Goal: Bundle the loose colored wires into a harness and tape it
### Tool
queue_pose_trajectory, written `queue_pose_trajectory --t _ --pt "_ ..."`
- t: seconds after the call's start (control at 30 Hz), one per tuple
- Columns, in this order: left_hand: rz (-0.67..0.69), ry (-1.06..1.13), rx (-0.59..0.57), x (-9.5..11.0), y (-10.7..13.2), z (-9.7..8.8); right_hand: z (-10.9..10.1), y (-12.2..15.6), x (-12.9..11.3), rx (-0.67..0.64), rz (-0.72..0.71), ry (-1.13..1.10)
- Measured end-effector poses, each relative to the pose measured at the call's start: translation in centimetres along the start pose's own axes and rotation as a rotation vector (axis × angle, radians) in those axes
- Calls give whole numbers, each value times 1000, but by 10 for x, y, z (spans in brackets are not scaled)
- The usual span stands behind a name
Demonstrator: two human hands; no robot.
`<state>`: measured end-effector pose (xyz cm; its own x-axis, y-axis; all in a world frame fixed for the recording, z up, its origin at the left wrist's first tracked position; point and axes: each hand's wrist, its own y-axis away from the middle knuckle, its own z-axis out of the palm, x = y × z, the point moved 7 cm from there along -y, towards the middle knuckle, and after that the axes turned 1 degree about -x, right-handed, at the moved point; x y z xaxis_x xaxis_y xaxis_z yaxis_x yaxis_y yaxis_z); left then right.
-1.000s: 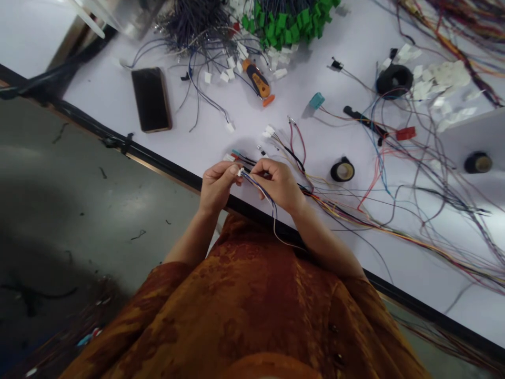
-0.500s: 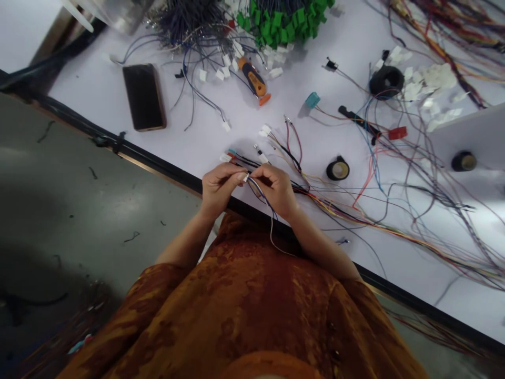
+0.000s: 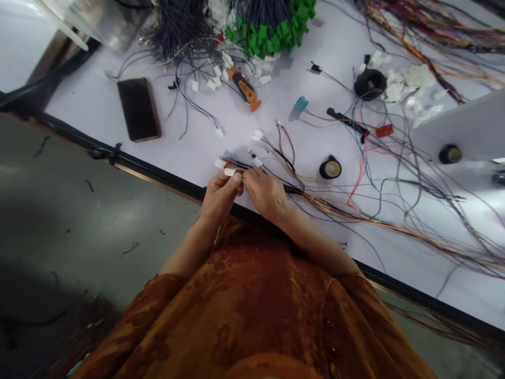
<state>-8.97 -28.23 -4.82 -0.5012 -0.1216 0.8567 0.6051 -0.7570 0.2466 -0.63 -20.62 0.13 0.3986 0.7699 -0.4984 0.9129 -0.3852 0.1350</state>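
Observation:
My left hand (image 3: pixel 220 196) pinches a small white plastic wire connector (image 3: pixel 229 172) between thumb and fingertip, just over the bench's near edge. My right hand (image 3: pixel 265 195) sits beside it, its fingertips closed on a thin wire (image 3: pixel 245 176) leading to that connector. A loose bundle of coloured wires (image 3: pixel 315 202) runs from under my right hand to the right across the white bench. Other white connectors (image 3: pixel 220 163) lie just beyond my left hand, and another white connector (image 3: pixel 257 161) lies beyond my right hand.
Behind my hands lie a phone (image 3: pixel 139 109), an orange-handled screwdriver (image 3: pixel 242 87) and a heap of green-connector wire bundles (image 3: pixel 268 34). Tape rolls (image 3: pixel 330 168) and scattered wires fill the right. The bench's black edge (image 3: pixel 130 171) drops to a grey floor.
My hands have moved apart slightly and the white connector now shows clearly at my left fingertips. The wire loop that hung toward my body is gone. The view has shifted a little.

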Motion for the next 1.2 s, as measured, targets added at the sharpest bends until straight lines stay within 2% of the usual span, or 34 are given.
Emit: queue_pose_trajectory --t 0.1,0.17,0.27,0.4,0.47,0.53,0.6,0.67,0.7,0.77,0.87,0.97,1.03,1.1,1.2 --pt "-19 116 96 -1 -2 -3 6 7 8 -60 15 198" --pt "-23 153 138 2 -4 -7 5 19 23 -54 11 255" --pt "-21 168 203 3 -10 -13 -2 50 56 -42 41 325" --pt "62 135 252 2 -13 -18 -22 102 105 -66 138 400" --pt "104 109 252 2 -12 -19 -35 124 127 -54 165 324" --pt "136 85 260 3 -11 -20 -50 136 150 28 196 105" --pt "149 74 265 4 -11 -23 -67 138 178 208 298 -126" --pt "136 74 248 3 -11 -23 -78 131 207 374 476 -185" --pt "121 77 229 2 -12 -23 -79 124 218 409 569 -146" --pt "91 78 187 1 -13 -21 -77 102 225 389 684 -29" --pt "81 66 160 3 -13 -22 -74 61 202 415 634 -26" --pt "76 28 128 8 -14 -23 -68 23 152 465 434 -340" --pt "75 -5 84 12 -16 -23 -55 -1 113 367 307 -651" --pt "95 -35 42 17 -18 -23 -39 -20 75 199 236 -921" --pt "117 -67 8 23 -20 -26 -26 -35 37 27 208 -1123"
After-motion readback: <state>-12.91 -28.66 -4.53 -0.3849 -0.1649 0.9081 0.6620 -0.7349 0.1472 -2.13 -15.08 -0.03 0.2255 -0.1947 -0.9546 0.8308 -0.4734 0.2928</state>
